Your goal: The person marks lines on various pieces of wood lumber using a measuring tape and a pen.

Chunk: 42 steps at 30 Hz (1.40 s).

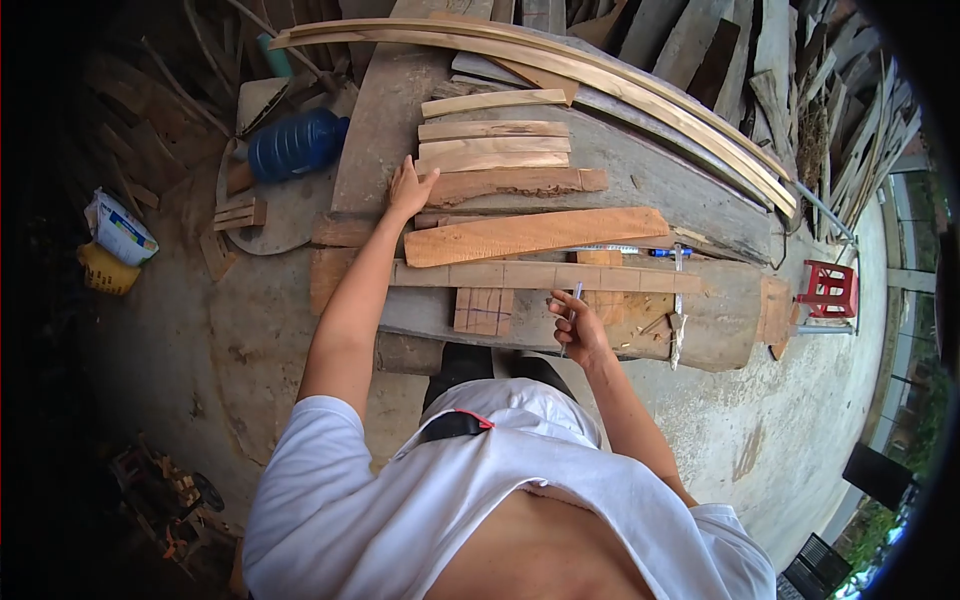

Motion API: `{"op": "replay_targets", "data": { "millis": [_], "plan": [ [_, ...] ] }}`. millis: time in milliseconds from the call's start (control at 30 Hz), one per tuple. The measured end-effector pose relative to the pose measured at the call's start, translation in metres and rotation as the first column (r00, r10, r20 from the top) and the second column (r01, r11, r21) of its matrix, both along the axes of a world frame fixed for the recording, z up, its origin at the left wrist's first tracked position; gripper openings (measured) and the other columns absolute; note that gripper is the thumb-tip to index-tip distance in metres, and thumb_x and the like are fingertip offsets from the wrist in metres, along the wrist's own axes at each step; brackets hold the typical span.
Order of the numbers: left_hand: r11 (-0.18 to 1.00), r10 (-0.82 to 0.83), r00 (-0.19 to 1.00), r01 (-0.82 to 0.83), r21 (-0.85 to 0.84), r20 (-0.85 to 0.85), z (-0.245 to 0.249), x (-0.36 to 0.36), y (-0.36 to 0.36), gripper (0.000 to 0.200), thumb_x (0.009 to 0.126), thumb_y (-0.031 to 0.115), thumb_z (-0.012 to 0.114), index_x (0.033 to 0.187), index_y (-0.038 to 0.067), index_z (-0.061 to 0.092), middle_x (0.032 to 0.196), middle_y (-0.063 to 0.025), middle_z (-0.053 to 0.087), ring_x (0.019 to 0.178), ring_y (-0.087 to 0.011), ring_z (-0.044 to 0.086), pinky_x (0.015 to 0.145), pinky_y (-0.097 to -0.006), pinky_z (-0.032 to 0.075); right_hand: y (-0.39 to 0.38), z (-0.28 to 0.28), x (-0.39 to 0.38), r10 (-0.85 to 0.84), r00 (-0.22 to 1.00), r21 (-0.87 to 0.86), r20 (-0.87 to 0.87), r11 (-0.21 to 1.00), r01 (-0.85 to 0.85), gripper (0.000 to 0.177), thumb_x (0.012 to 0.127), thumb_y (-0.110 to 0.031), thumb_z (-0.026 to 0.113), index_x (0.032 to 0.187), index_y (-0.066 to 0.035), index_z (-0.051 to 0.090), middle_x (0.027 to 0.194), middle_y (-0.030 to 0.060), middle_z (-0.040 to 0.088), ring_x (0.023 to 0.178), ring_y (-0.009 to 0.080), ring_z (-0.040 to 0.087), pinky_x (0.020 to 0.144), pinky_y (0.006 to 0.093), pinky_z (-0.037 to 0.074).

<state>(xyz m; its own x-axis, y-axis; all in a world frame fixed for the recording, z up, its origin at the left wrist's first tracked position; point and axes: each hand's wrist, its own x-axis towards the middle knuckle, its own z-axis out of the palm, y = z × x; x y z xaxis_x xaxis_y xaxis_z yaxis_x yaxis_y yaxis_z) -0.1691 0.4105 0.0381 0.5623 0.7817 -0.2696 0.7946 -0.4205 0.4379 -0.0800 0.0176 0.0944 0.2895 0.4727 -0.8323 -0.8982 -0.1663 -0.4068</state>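
Observation:
My left hand (408, 190) touches the left end of a rough-edged brown board (500, 185), thumb apart from the fingers. Above that board lie several short pale strips (495, 145). Closer to me is a wide orange-brown board (540, 234), and below it a long narrow strip (545, 276) with marked lines across it. My right hand (580, 325) holds a thin pen-like tool (572, 312) just below this strip. A square block (484, 311) with drawn lines sits left of my right hand.
Long curved strips (560, 62) arch across the bench's far side. A blue water jug (295, 145) lies at the left. A blue pen (672, 252) rests on the bench at the right. A red stool (828, 290) stands beyond the bench's right end.

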Motion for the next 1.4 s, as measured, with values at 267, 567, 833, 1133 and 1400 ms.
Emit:
{"op": "replay_targets", "data": {
  "millis": [267,567,833,1133,1400],
  "plan": [
    [0.954,0.175,0.973,-0.130,-0.270,0.151,-0.012,0.017,0.035,0.066,0.082,0.021,0.076,0.136,-0.006,0.051,0.121,-0.0211,0.067,0.110,-0.0276,0.066,0.094,-0.0343,0.050,-0.027,0.001,-0.003,-0.087,0.996,-0.083,-0.027,0.993,0.084,0.033,0.099,-0.024,0.054,0.128,-0.008,0.054,0.086,-0.0006,0.061,0.054,0.0056,0.036,0.044,0.0193,0.029],
    [0.993,0.114,0.963,-0.113,-0.018,0.243,-0.018,0.019,0.036,0.053,0.077,0.015,0.078,0.126,0.004,0.062,0.110,-0.0150,0.071,0.099,-0.0256,0.069,0.089,-0.0356,0.052,-0.034,0.001,-0.007,-0.123,0.992,-0.082,-0.016,0.989,0.122,0.030,0.099,-0.024,0.053,0.126,-0.009,0.055,0.086,-0.0008,0.060,0.056,0.0059,0.038,0.044,0.0197,0.029],
    [1.000,-0.010,0.999,0.011,-0.015,0.052,-0.020,0.011,0.048,0.054,0.081,0.025,0.075,0.128,0.005,0.057,0.128,-0.0181,0.060,0.122,-0.0343,0.054,0.102,-0.0439,0.044,-0.040,-0.004,-0.004,-0.162,0.987,-0.090,-0.020,0.983,0.160,0.027,0.098,-0.023,0.055,0.122,-0.009,0.056,0.085,-0.0005,0.061,0.055,0.0061,0.039,0.045,0.0202,0.029],
    [0.990,-0.142,0.980,0.139,0.036,0.136,-0.015,0.018,0.048,0.055,0.081,0.021,0.075,0.131,0.010,0.056,0.127,-0.0176,0.058,0.120,-0.0349,0.055,0.101,-0.0439,0.046,-0.038,0.004,0.000,-0.027,0.996,-0.103,0.080,0.994,0.035,0.027,0.101,-0.022,0.052,0.123,-0.007,0.056,0.075,0.0006,0.059,0.046,0.0047,0.031,0.042,0.0212,0.026],
    [0.964,-0.260,0.960,0.254,0.074,0.102,-0.011,0.026,0.056,0.073,0.076,0.019,0.080,0.140,0.009,0.046,0.133,-0.0173,0.050,0.123,-0.0366,0.052,0.103,-0.0437,0.046,-0.039,0.018,0.005,0.098,0.955,-0.174,0.281,0.983,-0.050,0.023,0.101,-0.024,0.056,0.115,-0.007,0.061,0.074,-0.0015,0.059,0.045,0.0037,0.033,0.041,0.0211,0.025]
  ]
}}
